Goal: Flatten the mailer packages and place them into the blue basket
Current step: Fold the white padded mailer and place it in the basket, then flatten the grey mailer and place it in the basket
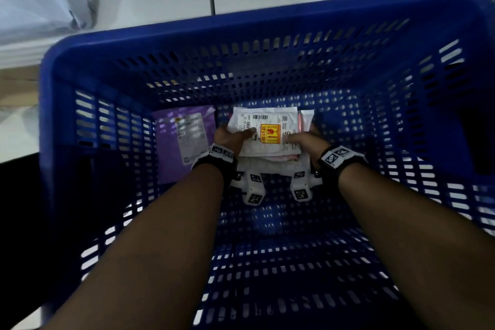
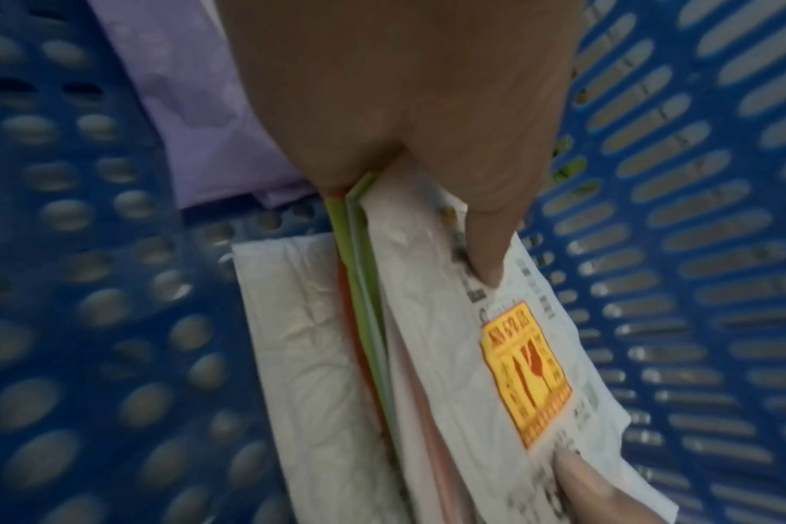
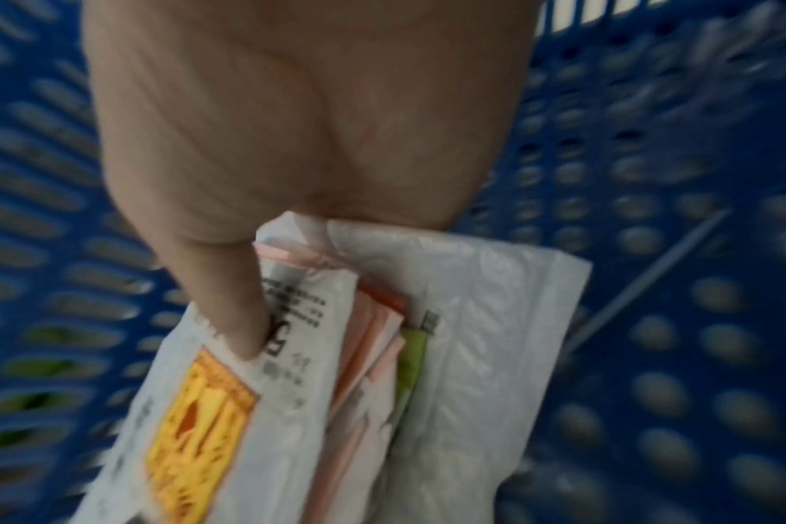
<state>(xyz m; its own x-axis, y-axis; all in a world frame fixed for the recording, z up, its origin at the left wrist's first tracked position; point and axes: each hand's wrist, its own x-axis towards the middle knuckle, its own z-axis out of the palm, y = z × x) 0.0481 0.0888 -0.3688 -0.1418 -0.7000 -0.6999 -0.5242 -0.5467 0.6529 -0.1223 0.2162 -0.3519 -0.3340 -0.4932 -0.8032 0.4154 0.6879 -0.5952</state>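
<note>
Both arms were reaching down into the blue basket (image 1: 128, 43), and the two hands had a stack of mailers (image 1: 267, 128) pinched between them, one hand per end. The left hand (image 1: 230, 138) had its thumb (image 2: 485, 248) flat on the top mailer's printed label with the rest of the fingers tucked under the stack, so a proper pinch. The right hand (image 1: 302, 140) did the same at the other end, thumb (image 3: 230, 301) on top and fingers hidden underneath.

Right between the two thumbs sat a yellow and orange sticker (image 1: 270, 133) on the top white mailer. From the wrist views the stack was clearly several layers: crinkled white ones, some pink ones (image 3: 373, 340), and a green edge (image 2: 364, 283) sandwiched in the middle. It was down low in the basket, but I couldn't tell if it was actually resting on the floor of it.

Just out past the left hand's side of the grip, a purple mailer (image 1: 171, 142) with a white label lay flat on the basket floor, close to the stack.

Further out beyond the far rim was a pale floor, and off past the basket's far left corner some white plastic bags (image 1: 42, 0).
</note>
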